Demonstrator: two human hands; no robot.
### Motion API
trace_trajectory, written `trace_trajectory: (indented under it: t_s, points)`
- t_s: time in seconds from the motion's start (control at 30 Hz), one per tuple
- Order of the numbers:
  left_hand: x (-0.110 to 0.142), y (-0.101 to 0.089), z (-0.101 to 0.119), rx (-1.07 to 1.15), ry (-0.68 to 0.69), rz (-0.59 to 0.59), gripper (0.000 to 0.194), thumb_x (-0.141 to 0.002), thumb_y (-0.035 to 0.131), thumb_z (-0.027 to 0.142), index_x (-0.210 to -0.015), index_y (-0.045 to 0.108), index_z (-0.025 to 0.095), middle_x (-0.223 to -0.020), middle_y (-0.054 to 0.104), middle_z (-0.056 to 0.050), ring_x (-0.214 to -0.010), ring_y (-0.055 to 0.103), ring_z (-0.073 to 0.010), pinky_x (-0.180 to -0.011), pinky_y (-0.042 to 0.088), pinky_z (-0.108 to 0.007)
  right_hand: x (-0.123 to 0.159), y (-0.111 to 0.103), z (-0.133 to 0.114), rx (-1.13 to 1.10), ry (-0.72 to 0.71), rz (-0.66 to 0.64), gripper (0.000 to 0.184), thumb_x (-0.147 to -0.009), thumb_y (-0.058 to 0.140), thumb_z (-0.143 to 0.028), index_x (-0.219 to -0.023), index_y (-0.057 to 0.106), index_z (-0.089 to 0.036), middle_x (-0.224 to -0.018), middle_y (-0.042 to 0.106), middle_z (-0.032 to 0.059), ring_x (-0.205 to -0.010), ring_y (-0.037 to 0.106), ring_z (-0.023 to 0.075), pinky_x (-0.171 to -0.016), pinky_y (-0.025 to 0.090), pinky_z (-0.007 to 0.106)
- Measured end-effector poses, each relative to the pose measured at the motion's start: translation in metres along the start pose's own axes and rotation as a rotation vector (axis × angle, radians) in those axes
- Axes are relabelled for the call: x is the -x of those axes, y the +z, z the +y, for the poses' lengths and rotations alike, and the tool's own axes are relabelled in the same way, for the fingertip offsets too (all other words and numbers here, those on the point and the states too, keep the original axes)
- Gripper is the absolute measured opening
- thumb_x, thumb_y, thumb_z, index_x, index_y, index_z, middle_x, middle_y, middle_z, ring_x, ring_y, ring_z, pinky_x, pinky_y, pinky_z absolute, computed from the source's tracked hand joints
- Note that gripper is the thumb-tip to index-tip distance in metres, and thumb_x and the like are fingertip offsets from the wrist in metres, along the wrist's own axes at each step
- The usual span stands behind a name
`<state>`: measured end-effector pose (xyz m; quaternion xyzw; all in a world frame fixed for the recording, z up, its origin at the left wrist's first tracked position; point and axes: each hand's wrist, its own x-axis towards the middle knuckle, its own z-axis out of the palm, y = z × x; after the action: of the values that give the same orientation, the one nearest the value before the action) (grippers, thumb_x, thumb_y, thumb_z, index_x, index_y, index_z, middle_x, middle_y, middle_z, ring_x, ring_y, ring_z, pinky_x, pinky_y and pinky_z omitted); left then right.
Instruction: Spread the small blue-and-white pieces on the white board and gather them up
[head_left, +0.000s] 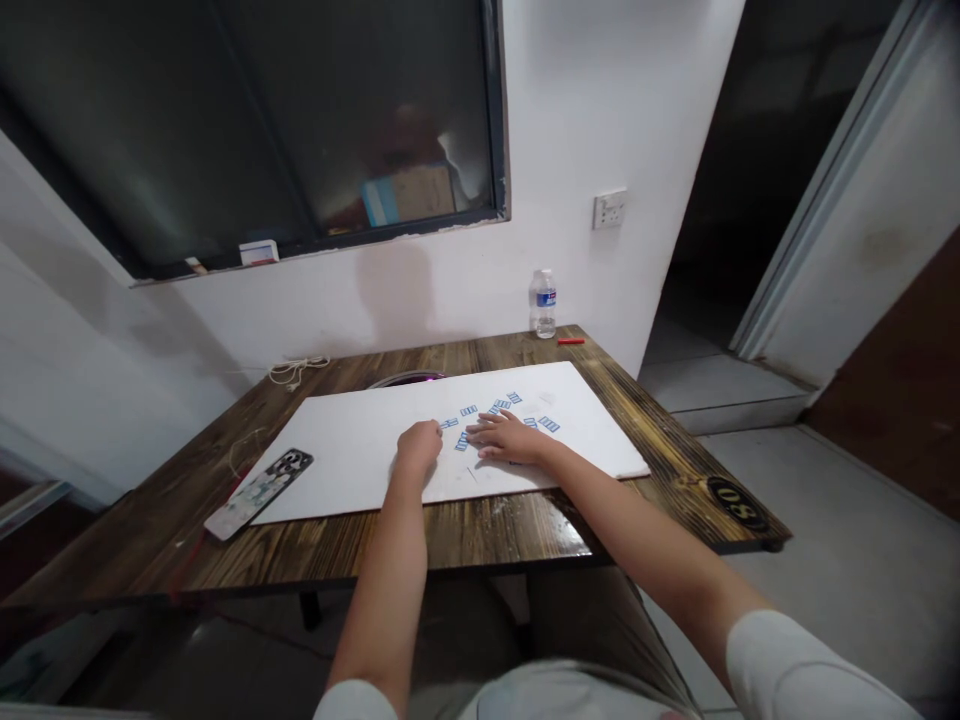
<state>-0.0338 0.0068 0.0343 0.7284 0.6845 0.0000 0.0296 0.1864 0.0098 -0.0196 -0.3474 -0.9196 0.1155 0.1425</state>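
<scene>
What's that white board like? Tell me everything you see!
The white board is a thin rectangle, smooth-looking; I can't tell its material. It lies flat on the wooden table. Small blue-and-white pieces lie around and right of its middle, and a phone lies across its left edge. The spread right hand seems to rest on it; the left hand is over it.

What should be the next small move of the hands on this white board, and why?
Probably the right hand should shift slightly aside: its spread fingers overlap some of the scattered blue-and-white pieces in this view, so uncovering them may help. The left hand is curled beside the group's left edge, out of the way of most pieces.
</scene>
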Motion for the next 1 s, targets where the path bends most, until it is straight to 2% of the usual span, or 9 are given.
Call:
trace_trajectory:
  t_s: [0.4, 0.6, 0.67, 0.8, 0.9, 0.93, 1.0]
  points:
    - [-0.005, 0.011, 0.002, 0.073, 0.052, 0.105, 0.03, -0.085, 0.042, 0.008, -0.098, 0.067, 0.019, -0.108, 0.07, -0.012, -0.108, 0.062, -0.0257, -0.091, 0.044, -0.035, 0.001, -0.005, -0.003, -0.006, 0.022, -0.035, 0.045, -0.098, 0.048, -0.047, -0.14, 0.052, -0.034, -0.152, 0.044, 0.0039, -0.146, 0.027, 0.0307, -0.115, 0.015, 0.06]
    - [-0.003, 0.006, 0.008, 0.205, 0.07, 0.319, 0.041, -0.079, 0.041, 0.001, -0.103, 0.068, 0.02, -0.114, 0.07, -0.009, -0.121, 0.056, -0.0222, -0.101, 0.041, -0.035, 0.004, -0.011, -0.004, -0.018, 0.032, 0.043, 0.041, -0.098, 0.048, -0.035, -0.139, 0.054, -0.033, -0.152, 0.044, 0.0051, -0.146, 0.028, 0.0307, -0.113, 0.021, 0.058]
    - [0.003, 0.004, 0.01, 0.264, 0.123, 0.359, 0.043, -0.077, 0.041, 0.001, -0.1, 0.071, 0.021, -0.118, 0.07, -0.006, -0.121, 0.057, -0.0213, -0.103, 0.041, -0.036, 0.005, -0.015, -0.003, -0.023, 0.03, 0.081, 0.038, -0.098, 0.048, -0.029, -0.133, 0.06, -0.034, -0.15, 0.047, 0.0034, -0.144, 0.031, 0.0297, -0.112, 0.023, 0.057]
    - [0.025, 0.006, 0.011, 0.348, 0.333, 0.305, 0.041, -0.077, 0.044, 0.002, -0.095, 0.075, 0.022, -0.118, 0.071, -0.003, -0.115, 0.061, -0.0208, -0.102, 0.045, -0.035, 0.006, -0.018, 0.0, -0.032, 0.001, 0.101, 0.031, -0.094, 0.054, -0.025, -0.117, 0.071, -0.036, -0.144, 0.054, 0.0006, -0.142, 0.036, 0.0303, -0.111, 0.026, 0.054]
    - [0.051, 0.016, 0.01, 0.301, 0.566, 0.232, 0.037, -0.083, 0.05, 0.01, -0.105, 0.075, 0.027, -0.119, 0.071, 0.0, -0.121, 0.058, -0.0207, -0.106, 0.042, -0.039, 0.006, -0.019, 0.001, -0.032, -0.053, 0.048, 0.029, -0.09, 0.058, -0.024, -0.109, 0.075, -0.038, -0.143, 0.055, -0.0018, -0.142, 0.035, 0.0316, -0.111, 0.026, 0.054]
    - [0.06, 0.021, 0.009, 0.262, 0.609, 0.206, 0.034, -0.086, 0.051, 0.015, -0.109, 0.073, 0.028, -0.122, 0.07, -0.001, -0.123, 0.057, -0.0215, -0.106, 0.042, -0.04, 0.006, -0.019, 0.001, -0.031, -0.066, 0.03, 0.029, -0.089, 0.058, -0.024, -0.107, 0.075, -0.038, -0.143, 0.055, -0.0023, -0.142, 0.035, 0.0319, -0.111, 0.025, 0.055]
    - [0.075, 0.03, 0.006, 0.188, 0.608, 0.188, 0.035, -0.091, 0.049, 0.02, -0.116, 0.07, 0.031, -0.127, 0.068, 0.0, -0.126, 0.056, -0.0225, -0.105, 0.042, -0.043, 0.007, -0.021, 0.001, -0.026, -0.071, 0.009, 0.028, -0.088, 0.058, -0.024, -0.103, 0.077, -0.038, -0.143, 0.055, -0.003, -0.142, 0.035, 0.0322, -0.112, 0.024, 0.055]
